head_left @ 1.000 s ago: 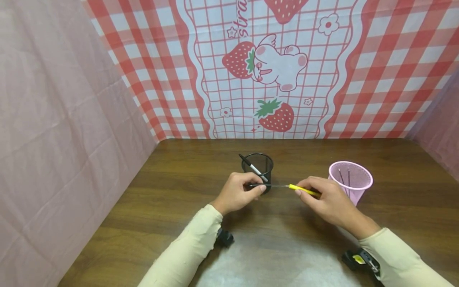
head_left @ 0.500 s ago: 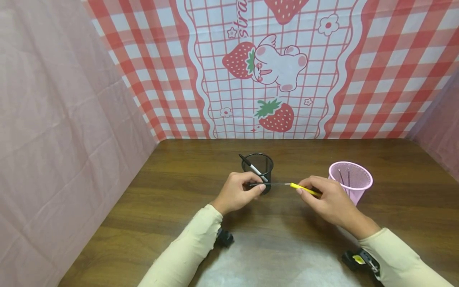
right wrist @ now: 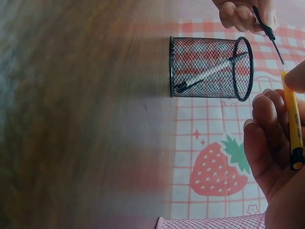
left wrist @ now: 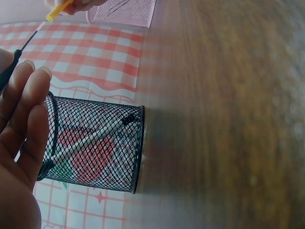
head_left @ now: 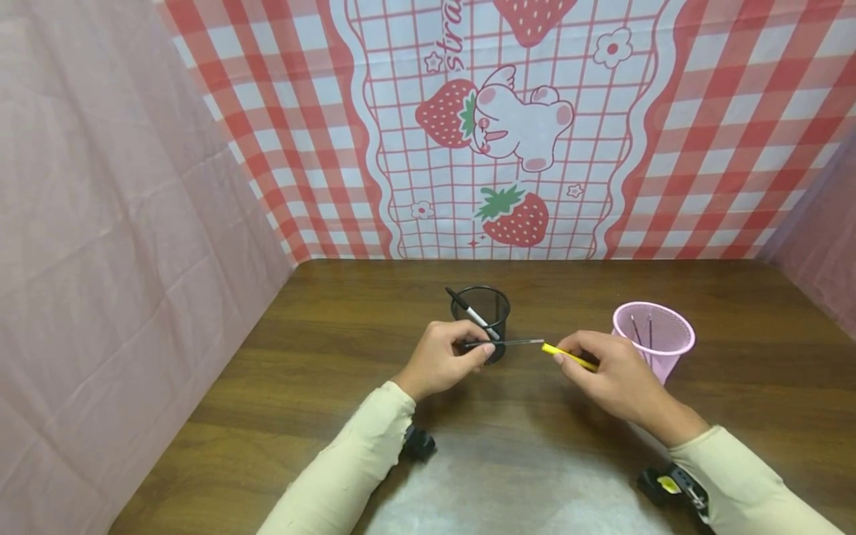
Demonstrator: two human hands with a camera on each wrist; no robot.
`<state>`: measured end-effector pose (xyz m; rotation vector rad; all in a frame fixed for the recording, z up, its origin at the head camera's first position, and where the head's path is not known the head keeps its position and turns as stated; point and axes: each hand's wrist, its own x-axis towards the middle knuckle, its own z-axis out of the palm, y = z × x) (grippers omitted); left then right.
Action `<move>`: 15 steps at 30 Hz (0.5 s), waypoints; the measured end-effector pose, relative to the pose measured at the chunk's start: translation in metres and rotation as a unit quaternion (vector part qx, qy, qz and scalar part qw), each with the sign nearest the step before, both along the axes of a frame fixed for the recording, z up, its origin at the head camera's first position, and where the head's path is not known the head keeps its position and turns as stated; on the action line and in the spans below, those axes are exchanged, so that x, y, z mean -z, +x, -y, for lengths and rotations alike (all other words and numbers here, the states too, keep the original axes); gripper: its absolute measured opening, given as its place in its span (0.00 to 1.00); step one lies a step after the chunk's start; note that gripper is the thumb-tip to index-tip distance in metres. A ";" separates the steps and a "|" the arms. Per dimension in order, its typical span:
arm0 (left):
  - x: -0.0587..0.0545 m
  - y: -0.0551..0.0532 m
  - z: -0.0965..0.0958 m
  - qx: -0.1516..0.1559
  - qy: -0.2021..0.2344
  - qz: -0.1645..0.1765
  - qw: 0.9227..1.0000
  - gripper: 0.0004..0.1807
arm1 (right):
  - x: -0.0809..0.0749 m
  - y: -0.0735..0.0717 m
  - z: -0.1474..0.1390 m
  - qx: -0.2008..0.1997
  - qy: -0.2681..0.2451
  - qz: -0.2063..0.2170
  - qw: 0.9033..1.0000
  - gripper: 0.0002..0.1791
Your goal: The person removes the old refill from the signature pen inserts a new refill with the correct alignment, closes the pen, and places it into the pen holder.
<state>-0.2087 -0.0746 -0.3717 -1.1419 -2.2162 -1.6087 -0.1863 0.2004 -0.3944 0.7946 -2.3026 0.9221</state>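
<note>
In the head view my left hand (head_left: 444, 357) pinches the dark front part (right wrist: 265, 27) of a pen between thumb and fingers. A thin refill (head_left: 521, 342) sticks out of it toward the right, its end pale and see-through. My right hand (head_left: 615, 375) holds the yellow pen barrel (head_left: 568, 357), its mouth facing the refill's tip with a very small gap. The barrel's far end is black, as the right wrist view shows. Both hands are above the table, in front of a black mesh cup (head_left: 504, 327) and a pink mesh cup (head_left: 672, 360).
A white marker (head_left: 460, 299) with a black cap leans inside the black cup, just behind my left hand. Two thin dark sticks (head_left: 650, 327) stand in the pink cup, close behind my right hand. A checked strawberry cloth (head_left: 515, 215) hangs along the table's back edge.
The refill's end was inside or against the barrel's mouth; now it shows free, slightly apart from it. My right hand has shifted a little, while my left hand has stayed in place.
</note>
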 end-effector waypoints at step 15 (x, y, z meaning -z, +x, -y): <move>0.027 -0.021 0.000 -0.009 -0.014 -0.013 1.000 0.03 | 0.000 0.000 0.001 -0.014 0.017 0.010 1.000 0.07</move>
